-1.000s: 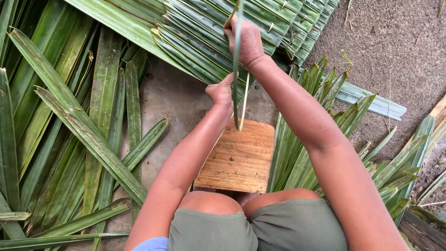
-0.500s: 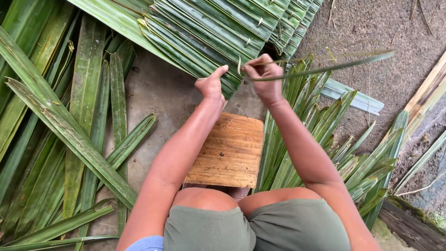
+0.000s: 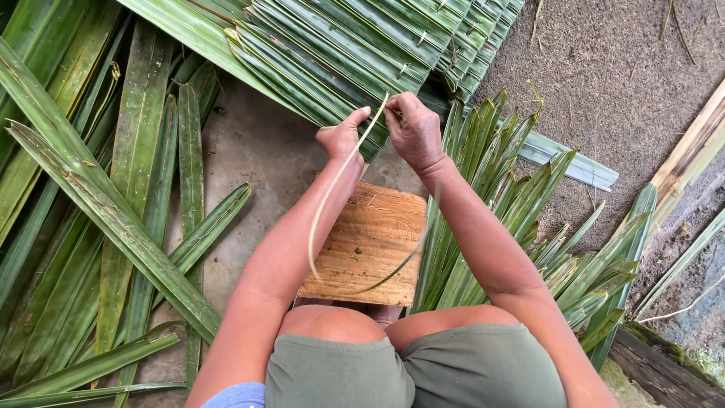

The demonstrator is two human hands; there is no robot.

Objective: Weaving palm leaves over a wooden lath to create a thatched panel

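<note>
Looking down from my head, my left hand (image 3: 341, 138) and right hand (image 3: 414, 130) are raised close together just over the near edge of the stitched leaf panel (image 3: 340, 53) that lies across the far side of the floor (image 3: 264, 162). My right hand is closed, its fingers pinching the top end of a thin pale strip (image 3: 326, 208); from there the strip curves down past my left forearm, loops over the wooden board (image 3: 370, 245) and swings back up toward my right forearm. My left hand is partly closed with the thumb stuck out toward the strip; I cannot tell whether it grips the panel's edge or only rests against it. The board lies flat on the floor just in front of my knees (image 3: 411, 332), between my two arms. Loose long leaves (image 3: 113, 219) are spread over the left part of the floor, some crossing one another. A bundle of narrower pointed leaves (image 3: 521, 196) fans out on the right, beside the board and under my right arm. Sandy ground (image 3: 627, 83) takes up the far right corner, and a plank (image 3: 695, 151) runs along the right edge.
</note>
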